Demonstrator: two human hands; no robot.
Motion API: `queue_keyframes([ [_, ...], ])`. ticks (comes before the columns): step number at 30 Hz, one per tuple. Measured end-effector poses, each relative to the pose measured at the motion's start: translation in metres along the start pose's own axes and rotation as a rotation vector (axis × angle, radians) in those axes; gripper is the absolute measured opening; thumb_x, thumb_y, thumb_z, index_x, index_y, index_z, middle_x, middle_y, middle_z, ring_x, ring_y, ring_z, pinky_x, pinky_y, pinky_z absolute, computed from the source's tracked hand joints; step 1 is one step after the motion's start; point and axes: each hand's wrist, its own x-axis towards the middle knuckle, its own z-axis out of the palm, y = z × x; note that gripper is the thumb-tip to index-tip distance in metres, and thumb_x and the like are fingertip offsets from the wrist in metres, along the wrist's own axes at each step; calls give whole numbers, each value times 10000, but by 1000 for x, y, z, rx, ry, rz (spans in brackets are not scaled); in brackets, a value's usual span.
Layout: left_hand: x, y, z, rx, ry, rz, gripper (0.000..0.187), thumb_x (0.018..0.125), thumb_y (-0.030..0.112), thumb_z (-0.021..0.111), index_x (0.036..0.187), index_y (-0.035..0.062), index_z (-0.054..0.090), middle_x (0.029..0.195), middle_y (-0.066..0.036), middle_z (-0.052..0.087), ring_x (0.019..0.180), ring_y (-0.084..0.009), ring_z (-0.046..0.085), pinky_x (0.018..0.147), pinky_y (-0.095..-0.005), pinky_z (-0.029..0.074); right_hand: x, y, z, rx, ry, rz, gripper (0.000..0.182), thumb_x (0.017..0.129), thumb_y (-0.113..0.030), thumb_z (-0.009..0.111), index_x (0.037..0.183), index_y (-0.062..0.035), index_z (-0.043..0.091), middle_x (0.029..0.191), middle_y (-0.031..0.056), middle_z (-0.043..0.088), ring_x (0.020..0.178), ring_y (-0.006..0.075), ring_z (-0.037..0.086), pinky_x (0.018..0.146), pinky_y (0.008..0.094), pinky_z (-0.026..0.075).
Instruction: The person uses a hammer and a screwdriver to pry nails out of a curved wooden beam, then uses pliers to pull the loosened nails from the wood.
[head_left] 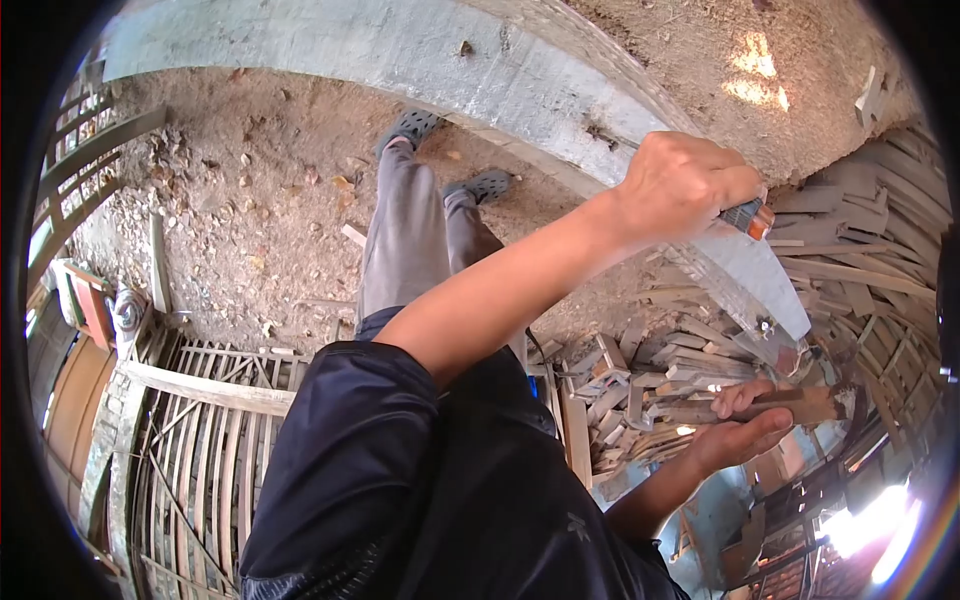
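Note:
My left hand [685, 185] is a closed fist, seen from the back. From it sticks the end of a black-and-orange handle [755, 220]; the rest of that tool is hidden. The fist lies over a long, pale grey-blue board [400, 60], which curves across the lens and tapers at its right end. Lower right, my right hand [735, 435] is turned palm inward, with its fingers and thumb around a brown piece of wood [805, 403]. This piece is held just beyond the tapered end of the board.
Cut wood scraps [670, 370] lie heaped at the right, and more planks [850, 215] behind them. Sawdust [690, 40] covers ground beyond the board. My shoes [410, 128] stand on leaf-strewn dirt [250, 200]. A slatted wooden frame [205, 395] is at the left.

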Motion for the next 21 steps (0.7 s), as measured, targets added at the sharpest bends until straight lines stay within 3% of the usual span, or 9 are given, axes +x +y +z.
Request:
queue_keyframes([
  [5, 1, -3, -6, -79, 28, -21, 226, 693, 243, 846, 671, 122, 656, 601, -12, 631, 503, -187, 610, 436, -318, 463, 12, -18, 5, -56, -84, -115, 668, 992, -634, 453, 1163, 12, 440, 681, 66, 462, 488, 111, 418, 401, 224, 351],
  [7, 0, -4, -3, -117, 49, -27, 227, 697, 238, 836, 657, 120, 646, 596, -11, 627, 498, -184, 605, 431, -317, 459, 23, -38, 2, -195, 184, -304, 676, 989, -673, 397, 1110, -13, 479, 680, 60, 463, 527, 118, 430, 420, 245, 374],
  [10, -1, -6, 1, -59, 51, -74, 230, 697, 226, 818, 629, 124, 624, 587, -10, 617, 490, -177, 599, 421, -322, 449, 49, -49, -34, 424, -379, -501, 536, 1025, -565, 401, 1045, -50, 548, 723, 68, 482, 568, 169, 429, 513, 320, 432],
  [13, 2, -4, -4, -53, 48, -79, 250, 705, 240, 811, 616, 129, 606, 571, -5, 599, 479, -170, 585, 421, -322, 451, 35, 21, 3, -709, -209, -428, 529, 1021, -533, 424, 1068, -25, 563, 799, 89, 526, 622, 174, 478, 608, 319, 455],
  [15, 2, -3, -9, -12, -60, -88, 271, 695, 243, 817, 604, 133, 586, 555, -8, 578, 468, -171, 568, 418, -334, 446, 43, 21, 5, -925, -195, -299, 525, 1018, -512, 439, 1083, -9, 573, 849, 103, 556, 658, 177, 511, 671, 319, 471],
  [17, 6, -8, -7, -20, -58, -129, 293, 701, 259, 812, 597, 131, 570, 545, -9, 563, 459, -175, 556, 412, -340, 433, 63, -18, -10, -440, 85, -342, 521, 1016, -491, 454, 1098, 8, 583, 899, 117, 586, 693, 179, 544, 735, 318, 486],
  [19, -5, 0, -3, -61, -79, -209, 316, 708, 274, 808, 589, 128, 554, 535, -10, 547, 450, -179, 543, 406, -347, 421, 73, -28, -38, 184, -188, -517, 519, 1013, -469, 470, 1114, 24, 592, 950, 131, 616, 729, 182, 577, 798, 318, 502],
  [20, -4, -2, -3, -53, -72, -183, 323, 717, 290, 799, 590, 125, 551, 536, -10, 547, 445, -179, 539, 405, -352, 415, 69, -14, -28, 69, -279, -578, 517, 1012, -459, 477, 1121, 33, 597, 975, 138, 631, 747, 184, 593, 830, 318, 509],
  [21, 0, -5, -4, -37, -58, -142, 332, 725, 306, 790, 591, 123, 547, 536, -10, 546, 440, -179, 535, 403, -358, 409, 57, 17, -8, -682, -172, -618, 517, 1011, -448, 485, 1129, 41, 602, 1000, 146, 646, 765, 185, 610, 861, 317, 517],
])
